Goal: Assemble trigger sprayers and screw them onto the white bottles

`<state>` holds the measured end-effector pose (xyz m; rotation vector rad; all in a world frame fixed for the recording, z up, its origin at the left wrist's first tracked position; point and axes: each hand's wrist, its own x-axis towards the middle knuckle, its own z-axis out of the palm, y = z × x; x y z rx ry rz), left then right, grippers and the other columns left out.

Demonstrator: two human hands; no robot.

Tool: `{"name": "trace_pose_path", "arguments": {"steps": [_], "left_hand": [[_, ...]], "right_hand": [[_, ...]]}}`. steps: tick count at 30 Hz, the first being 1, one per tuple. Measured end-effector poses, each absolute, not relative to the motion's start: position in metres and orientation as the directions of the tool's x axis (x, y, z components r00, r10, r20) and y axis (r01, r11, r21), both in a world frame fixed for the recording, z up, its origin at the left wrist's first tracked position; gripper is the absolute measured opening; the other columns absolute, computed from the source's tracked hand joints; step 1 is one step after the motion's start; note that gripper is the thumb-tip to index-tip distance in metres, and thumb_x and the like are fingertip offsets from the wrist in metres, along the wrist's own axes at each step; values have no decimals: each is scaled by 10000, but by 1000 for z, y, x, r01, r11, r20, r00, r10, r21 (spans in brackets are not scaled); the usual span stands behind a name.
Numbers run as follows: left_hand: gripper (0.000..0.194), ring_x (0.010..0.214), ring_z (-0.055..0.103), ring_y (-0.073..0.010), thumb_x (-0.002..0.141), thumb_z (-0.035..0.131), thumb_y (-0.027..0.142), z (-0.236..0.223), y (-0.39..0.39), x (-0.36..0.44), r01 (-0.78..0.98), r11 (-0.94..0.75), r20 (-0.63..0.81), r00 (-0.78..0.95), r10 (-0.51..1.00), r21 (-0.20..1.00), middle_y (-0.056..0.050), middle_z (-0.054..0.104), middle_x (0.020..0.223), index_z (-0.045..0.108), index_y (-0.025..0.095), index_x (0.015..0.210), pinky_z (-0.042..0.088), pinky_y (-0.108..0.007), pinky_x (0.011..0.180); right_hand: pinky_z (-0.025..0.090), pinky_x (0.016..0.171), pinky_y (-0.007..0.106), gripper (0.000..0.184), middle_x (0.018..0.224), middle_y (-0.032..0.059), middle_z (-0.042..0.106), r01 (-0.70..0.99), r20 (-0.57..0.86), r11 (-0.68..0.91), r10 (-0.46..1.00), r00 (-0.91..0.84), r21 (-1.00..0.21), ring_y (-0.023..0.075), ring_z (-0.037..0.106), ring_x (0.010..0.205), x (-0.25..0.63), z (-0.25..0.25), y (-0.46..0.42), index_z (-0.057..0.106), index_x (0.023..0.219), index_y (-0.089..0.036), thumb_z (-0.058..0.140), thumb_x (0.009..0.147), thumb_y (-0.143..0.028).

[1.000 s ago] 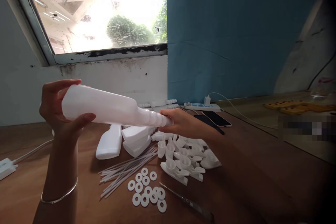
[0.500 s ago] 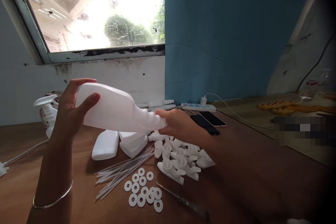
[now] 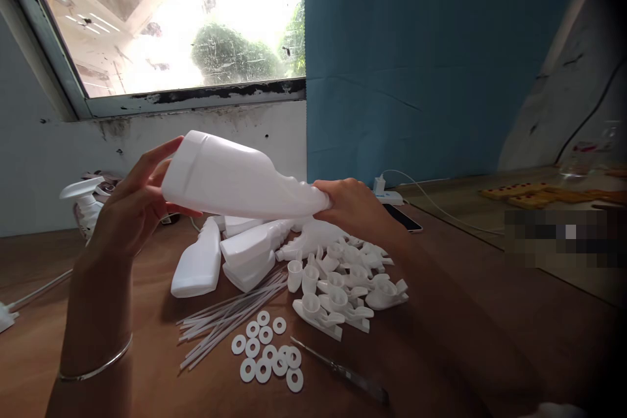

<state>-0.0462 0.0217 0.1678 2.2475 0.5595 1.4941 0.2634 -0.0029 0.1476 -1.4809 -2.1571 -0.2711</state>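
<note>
Bottle (image 3: 228, 176), white and smooth, is held in the air above the table (image 3: 161, 366), lying slantwise, its broad base toward the table's left edge and its narrower neck toward the right edge, a little lower. The left grip (image 3: 130, 214) cradles the base with fingers spread around it; a bracelet (image 3: 98, 371) circles that wrist. The right grip (image 3: 350, 206) is closed around the neck end. Beneath, white containers (image 3: 198, 264) lie on the table, some stacked. Nearer the front edge come a loose bundle of thin tubes (image 3: 242, 304) and a cluster of flat washers (image 3: 269, 347). To their right are piled plastic heads (image 3: 337, 300), with a slim pointed tool (image 3: 337, 368) just in front. A phone (image 3: 409, 218) lies near the far right corner, partly hidden by the right grip.
</note>
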Motion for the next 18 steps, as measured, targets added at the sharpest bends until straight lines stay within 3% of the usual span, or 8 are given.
{"name": "trace_pose_path", "arguments": {"steps": [4, 6, 8, 12, 15, 18], "left_hand": [[744, 1021, 575, -273, 643, 747, 243, 167, 13, -41, 313, -896, 871, 280, 403, 315, -61, 536, 1248, 424, 312, 1309, 574, -350, 684], [838, 1176, 470, -317, 584, 794, 311, 167, 10, -37, 385, -904, 912, 275, 305, 186, -85, 476, 1329, 404, 282, 1324, 491, -448, 876], [780, 1219, 429, -330, 602, 767, 408, 168, 9, -34, 352, -930, 921, 319, 226, 106, -93, 422, 1377, 433, 271, 1294, 406, -504, 957], [571, 1196, 454, -321, 643, 714, 452, 170, 6, -33, 310, -950, 895, 410, 175, 43, -78, 410, 1377, 523, 267, 1148, 412, -510, 929], [532, 1191, 447, -301, 611, 754, 384, 169, 4, -35, 428, -897, 864, 403, 302, 114, -73, 499, 1282, 556, 236, 1083, 441, -444, 900], [283, 808, 605, -219, 678, 700, 408, 166, 3, -37, 441, -835, 786, 363, 501, 328, -31, 643, 888, 624, 199, 854, 495, -290, 580]], "right_hand": [[220, 490, 219, 59, 586, -30, 537, 842, 467, 496, 808, -359, -212, 109, 416, 522, 266, 151, -8, 540, 708, -199, 518, 715, -254], [232, 489, 213, 68, 607, -30, 556, 815, 436, 530, 806, -400, -233, 107, 434, 531, 265, 152, -11, 556, 722, -199, 524, 721, -258], [235, 482, 207, 74, 619, -27, 568, 803, 410, 544, 808, -423, -243, 104, 446, 533, 264, 152, -14, 561, 715, -197, 533, 724, -264], [241, 482, 205, 69, 637, -24, 581, 807, 407, 542, 809, -425, -234, 109, 470, 554, 265, 155, -18, 570, 725, -198, 541, 724, -262], [240, 489, 211, 45, 628, -26, 575, 853, 442, 486, 818, -368, -190, 115, 477, 562, 268, 158, -19, 557, 734, -201, 536, 695, -206], [230, 487, 217, 47, 617, -20, 563, 903, 485, 415, 815, -316, -109, 119, 473, 554, 270, 160, -18, 533, 722, -197, 529, 677, -181]]}}
